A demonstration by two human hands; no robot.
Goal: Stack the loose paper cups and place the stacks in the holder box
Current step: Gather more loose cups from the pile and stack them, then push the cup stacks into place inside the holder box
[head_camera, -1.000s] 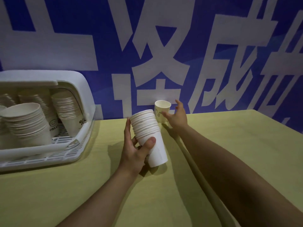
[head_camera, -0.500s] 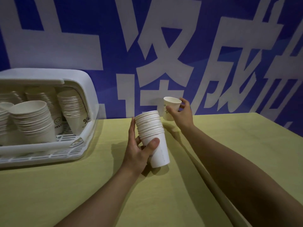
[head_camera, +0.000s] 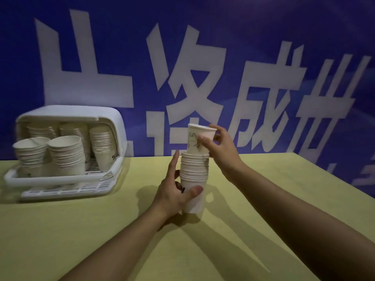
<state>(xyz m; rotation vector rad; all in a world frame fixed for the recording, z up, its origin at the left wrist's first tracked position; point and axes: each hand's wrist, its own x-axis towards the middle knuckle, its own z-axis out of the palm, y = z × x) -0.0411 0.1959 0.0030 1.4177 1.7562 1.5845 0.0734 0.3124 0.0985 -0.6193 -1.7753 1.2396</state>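
A stack of white paper cups point(head_camera: 194, 171) stands upright at the middle of the yellow table point(head_camera: 81, 230). My left hand point(head_camera: 174, 194) grips its lower part, thumb in front. My right hand point(head_camera: 220, 148) holds a single white cup with a small cartoon print point(head_camera: 197, 138) by its side, and the cup's base sits in the top of the stack. The white holder box point(head_camera: 113, 126) stands at the left, its front open, with several cup stacks point(head_camera: 67, 157) inside.
A blue wall with large white characters point(head_camera: 192, 78) rises right behind the table's far edge. The holder box has a slatted tray floor point(head_camera: 67, 189) jutting forward. The table's right edge point(head_camera: 334, 179) runs diagonally toward me.
My right hand has lifted the single cup from the table's back edge and carried it over onto the top of the stack. The stack now stands more upright in my left hand.
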